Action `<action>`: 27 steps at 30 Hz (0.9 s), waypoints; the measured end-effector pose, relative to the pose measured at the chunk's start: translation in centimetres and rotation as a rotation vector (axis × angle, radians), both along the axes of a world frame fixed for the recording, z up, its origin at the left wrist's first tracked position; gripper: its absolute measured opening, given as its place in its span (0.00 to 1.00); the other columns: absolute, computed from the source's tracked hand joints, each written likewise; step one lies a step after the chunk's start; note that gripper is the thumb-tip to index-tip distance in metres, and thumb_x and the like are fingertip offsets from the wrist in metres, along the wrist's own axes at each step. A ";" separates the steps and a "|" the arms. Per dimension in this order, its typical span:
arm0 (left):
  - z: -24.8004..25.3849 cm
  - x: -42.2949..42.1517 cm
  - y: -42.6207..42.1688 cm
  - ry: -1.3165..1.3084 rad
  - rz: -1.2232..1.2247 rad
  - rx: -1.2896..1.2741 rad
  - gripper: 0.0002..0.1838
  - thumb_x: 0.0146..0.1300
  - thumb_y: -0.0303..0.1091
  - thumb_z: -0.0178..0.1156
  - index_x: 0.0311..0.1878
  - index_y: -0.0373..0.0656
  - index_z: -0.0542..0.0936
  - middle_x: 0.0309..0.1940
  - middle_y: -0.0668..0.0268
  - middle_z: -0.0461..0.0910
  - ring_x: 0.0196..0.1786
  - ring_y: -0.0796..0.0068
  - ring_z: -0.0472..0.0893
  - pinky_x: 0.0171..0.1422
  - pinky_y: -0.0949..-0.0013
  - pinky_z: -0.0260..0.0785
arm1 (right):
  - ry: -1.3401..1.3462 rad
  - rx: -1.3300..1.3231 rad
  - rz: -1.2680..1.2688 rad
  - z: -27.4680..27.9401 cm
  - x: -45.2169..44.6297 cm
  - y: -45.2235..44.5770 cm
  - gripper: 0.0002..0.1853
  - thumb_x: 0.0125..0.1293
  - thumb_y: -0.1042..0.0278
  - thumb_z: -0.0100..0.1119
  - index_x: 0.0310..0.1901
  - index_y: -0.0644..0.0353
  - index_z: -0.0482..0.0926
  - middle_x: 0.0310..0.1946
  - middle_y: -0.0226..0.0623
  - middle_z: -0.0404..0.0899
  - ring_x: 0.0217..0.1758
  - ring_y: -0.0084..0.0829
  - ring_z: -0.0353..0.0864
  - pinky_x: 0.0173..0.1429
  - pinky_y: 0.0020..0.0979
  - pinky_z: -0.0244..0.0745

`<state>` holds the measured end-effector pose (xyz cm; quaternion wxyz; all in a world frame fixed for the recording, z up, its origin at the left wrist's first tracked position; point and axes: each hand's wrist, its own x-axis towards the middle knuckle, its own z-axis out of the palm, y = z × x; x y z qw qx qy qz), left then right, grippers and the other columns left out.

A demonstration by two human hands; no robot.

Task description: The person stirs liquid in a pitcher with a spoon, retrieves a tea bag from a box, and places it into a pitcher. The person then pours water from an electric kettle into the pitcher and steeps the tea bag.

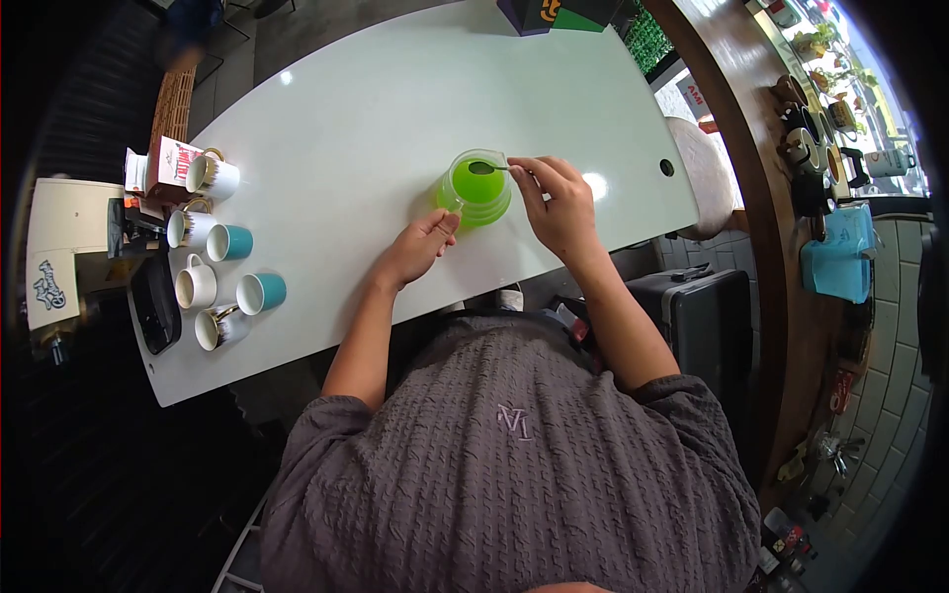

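Note:
A clear glass jug [486, 211] stands on the white table in front of me, with bright green liquid [478, 186] inside. My left hand [415, 251] is closed around the jug's handle on the near left side. In the fingers of my right hand [561, 206] is a metal spoon [482, 168], pinched by its handle at the jug's right rim. The spoon's bowl is within the jug's mouth; whether it touches the liquid I cannot tell.
Several white and teal mugs [229, 242] stand at the table's left end, beside boxes [176, 163] and a black tray [156, 301]. A dark box [554, 15] sits at the far edge. Right of the table are a black case [707, 316] and a wooden counter [736, 99].

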<state>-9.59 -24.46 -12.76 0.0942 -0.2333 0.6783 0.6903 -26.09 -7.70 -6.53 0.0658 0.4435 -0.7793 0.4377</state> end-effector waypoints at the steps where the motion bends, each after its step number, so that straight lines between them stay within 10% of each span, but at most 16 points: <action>1: 0.2 0.0 0.0 0.003 0.000 -0.003 0.26 0.74 0.62 0.50 0.45 0.44 0.78 0.31 0.75 0.70 0.32 0.87 0.65 0.41 0.80 0.64 | 0.003 -0.003 0.000 -0.2 -0.1 -0.2 0.07 0.70 0.69 0.60 0.42 0.61 0.86 0.34 0.37 0.85 0.35 0.33 0.84 0.39 0.32 0.78; 27: 0.5 -0.9 1.1 0.023 -0.001 -0.017 0.26 0.74 0.63 0.50 0.36 0.48 0.75 0.28 0.78 0.70 0.29 0.89 0.66 0.36 0.80 0.61 | 0.052 0.246 0.173 -1.3 -0.8 -1.8 0.09 0.69 0.63 0.60 0.38 0.57 0.85 0.35 0.32 0.85 0.44 0.37 0.78 0.56 0.38 0.69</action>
